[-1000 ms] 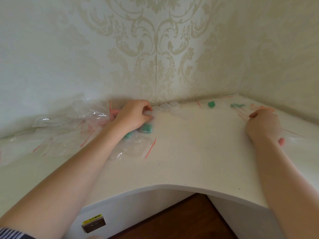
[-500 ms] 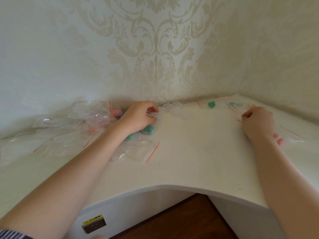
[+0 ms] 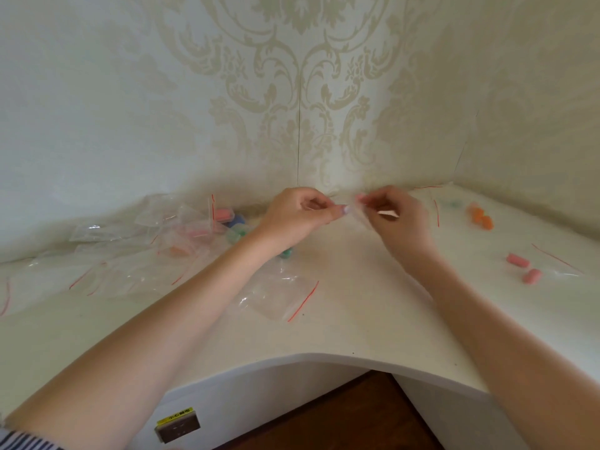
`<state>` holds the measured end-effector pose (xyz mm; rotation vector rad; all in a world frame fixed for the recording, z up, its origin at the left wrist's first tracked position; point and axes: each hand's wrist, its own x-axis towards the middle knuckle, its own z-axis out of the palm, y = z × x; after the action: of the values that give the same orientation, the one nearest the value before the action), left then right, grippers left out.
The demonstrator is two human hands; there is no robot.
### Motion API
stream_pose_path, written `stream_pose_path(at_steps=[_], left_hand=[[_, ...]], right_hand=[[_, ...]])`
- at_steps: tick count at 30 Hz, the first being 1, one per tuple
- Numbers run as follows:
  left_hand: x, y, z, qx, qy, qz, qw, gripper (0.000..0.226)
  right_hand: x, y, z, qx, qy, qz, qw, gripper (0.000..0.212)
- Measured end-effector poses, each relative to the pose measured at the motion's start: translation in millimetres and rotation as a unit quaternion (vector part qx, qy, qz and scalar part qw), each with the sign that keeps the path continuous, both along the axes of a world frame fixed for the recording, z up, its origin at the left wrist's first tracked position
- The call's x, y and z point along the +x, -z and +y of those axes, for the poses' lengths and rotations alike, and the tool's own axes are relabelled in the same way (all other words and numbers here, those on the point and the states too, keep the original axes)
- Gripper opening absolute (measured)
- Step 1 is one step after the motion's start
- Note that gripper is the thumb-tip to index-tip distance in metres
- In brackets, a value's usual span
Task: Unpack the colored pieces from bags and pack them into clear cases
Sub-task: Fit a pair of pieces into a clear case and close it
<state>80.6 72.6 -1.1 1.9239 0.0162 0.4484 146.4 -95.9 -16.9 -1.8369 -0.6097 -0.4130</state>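
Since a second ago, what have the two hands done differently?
Both hands left the desk and met in the middle: the left hand and right hand now pinch a small clear item between them, too blurry to name. The empty bag near the desk's front edge stayed put.

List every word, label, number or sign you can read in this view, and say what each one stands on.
Yellow label on the small dark block fixed to the white desk front: it carries dark print, too small and blurred to read.
Clear bags with red strips: no print to be seen.
Colored pieces: no marks to be seen.
Wallpaper: ornament only, no words.
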Motion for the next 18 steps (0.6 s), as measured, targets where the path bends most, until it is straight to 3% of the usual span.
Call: stream_pose_path(at_steps=[4,7,9,12,18], left_hand=[[1,3,-7,-0.091,0.01,0.045,0.995,0.019],[1,4,-5,-0.147,0.016,0.063,0.987,0.015],[1,3,-4,-0.173,0.022,0.071,0.982,0.007],[0,3,-7,-0.197,0.036,0.077,0.977,0.007],[-2,5,-11,-0.161,0.015,0.044,0.986,0.005]], right_hand=[[-18,0,10,-0.036,-0.08,-0.014,0.996,0.029],[-19,-2,8,-0.043,-0.081,-0.023,0.996,0.016],[-18,1,6,-0.105,-0.039,-0.08,0.99,0.018],[-16,4,6,-0.181,0.038,-0.168,0.968,0.024],[-14,5,8,-0.169,-0.013,-0.152,0.974,0.017]])
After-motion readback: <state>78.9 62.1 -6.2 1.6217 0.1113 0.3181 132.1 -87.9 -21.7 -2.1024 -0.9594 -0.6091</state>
